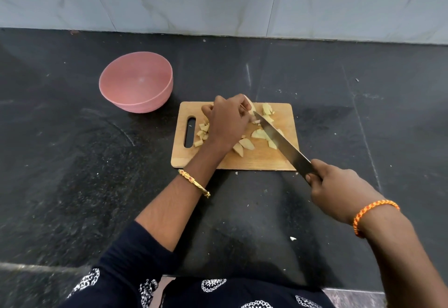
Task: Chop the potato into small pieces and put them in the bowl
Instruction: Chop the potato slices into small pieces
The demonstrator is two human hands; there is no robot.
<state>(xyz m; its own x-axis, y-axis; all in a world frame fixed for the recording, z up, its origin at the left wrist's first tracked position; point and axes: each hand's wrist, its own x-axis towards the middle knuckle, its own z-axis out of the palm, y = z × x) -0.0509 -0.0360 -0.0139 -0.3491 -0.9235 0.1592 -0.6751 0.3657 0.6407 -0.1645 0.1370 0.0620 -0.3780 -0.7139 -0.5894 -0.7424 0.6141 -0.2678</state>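
1. My left hand (226, 119) sits curled over the uncut chunk of potato (249, 104) at the far edge of the wooden cutting board (254, 159), pinning it down. My right hand (335, 187) is wrapped tight round the handle of the chef's knife (278, 139), with the blade angled across the board and its tip just beside my left fingers.

2. I want my left fingertips tucked back under the knuckles, since the tip is so close to them; that looks like the main risk here.

3. I cut with the front part of the blade, coming straight down through the chunk so the slices stay thin and even.

4. Cut potato pieces (244, 146) lie scattered over the board, some left of my wrist near the handle slot, some under the blade. Several look too large to me, so I judge they need a second pass.

5. I keep the board flat on the black bench (72, 162) and press lightly, so it does not slide.

6. The pink bowl (136, 82) stands on the bench just beyond the board's left corner, with nothing in it; no pieces have gone over yet, so chopping comes first.
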